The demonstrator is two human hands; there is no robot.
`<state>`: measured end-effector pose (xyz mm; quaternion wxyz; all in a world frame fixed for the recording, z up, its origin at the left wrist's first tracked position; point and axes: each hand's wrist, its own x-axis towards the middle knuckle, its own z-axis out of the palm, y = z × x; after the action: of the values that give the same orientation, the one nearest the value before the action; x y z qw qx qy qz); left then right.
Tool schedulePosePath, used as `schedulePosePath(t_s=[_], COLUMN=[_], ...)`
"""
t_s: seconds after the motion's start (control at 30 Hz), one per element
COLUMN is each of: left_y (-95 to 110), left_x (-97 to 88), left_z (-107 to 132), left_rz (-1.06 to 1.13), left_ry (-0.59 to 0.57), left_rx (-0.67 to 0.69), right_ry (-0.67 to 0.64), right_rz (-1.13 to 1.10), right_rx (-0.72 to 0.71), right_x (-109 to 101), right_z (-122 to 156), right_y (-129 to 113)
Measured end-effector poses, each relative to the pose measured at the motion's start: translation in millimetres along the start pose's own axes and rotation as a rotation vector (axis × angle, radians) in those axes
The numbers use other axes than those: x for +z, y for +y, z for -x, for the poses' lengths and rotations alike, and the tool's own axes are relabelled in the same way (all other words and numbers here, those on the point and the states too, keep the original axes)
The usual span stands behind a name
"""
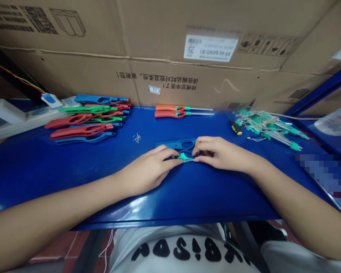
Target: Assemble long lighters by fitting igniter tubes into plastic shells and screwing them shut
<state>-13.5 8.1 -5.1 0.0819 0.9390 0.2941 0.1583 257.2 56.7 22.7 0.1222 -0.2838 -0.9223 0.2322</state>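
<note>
My left hand (pixel 149 167) pinches the left end of a lighter mechanism (pixel 184 156), a small part with a green trigger and a thin metal tube. The fingers of my right hand (pixel 218 151) close around its other end. Just behind it lies a blue lighter shell half (pixel 173 145), flat on the table, and my right fingertips are close to its right end. My fingers partly cover both the mechanism and the shell.
Several red, green and blue lighter shells (pixel 82 131) are piled at left, beside small screws (pixel 136 138). Two assembled lighters (pixel 170 113) lie at the back. Right are a yellow-black screwdriver (pixel 236 129) and several mechanisms (pixel 275 131). A cardboard box (pixel 165 41) stands behind the blue table (pixel 108 204).
</note>
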Motion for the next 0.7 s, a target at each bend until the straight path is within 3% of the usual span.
schedulePosePath(t_s=[0.13, 0.27, 0.47, 0.57, 0.7], left_y=[-3.4, -5.0, -5.5, -9.7, -15.0], left_x=[3.8, 3.8, -12.5, -20.6, -26.0], left_z=[-0.1, -0.4, -1.2, -1.9, -2.6], left_rz=[0.013, 0.046, 0.016, -0.121, -0.244], left_ry=[0.019, 0.034, 0.115, 0.186, 0.207], left_rx=[0.019, 0.024, 0.011, -0.011, -0.046], right_ry=[0.040, 0.137, 0.207, 0.297, 0.400], right_rz=[0.014, 0.219, 0.318, 0.163, -0.377], right_rx=[0.008, 0.041, 0.034, 0.052, 0.254], right_x=[-0.3, 4.1, 7.0, 7.9, 12.7], right_z=[1.3, 1.1, -3.6, -5.5, -8.9], right_y=[0.2, 10.8, 19.9, 14.5, 6.8])
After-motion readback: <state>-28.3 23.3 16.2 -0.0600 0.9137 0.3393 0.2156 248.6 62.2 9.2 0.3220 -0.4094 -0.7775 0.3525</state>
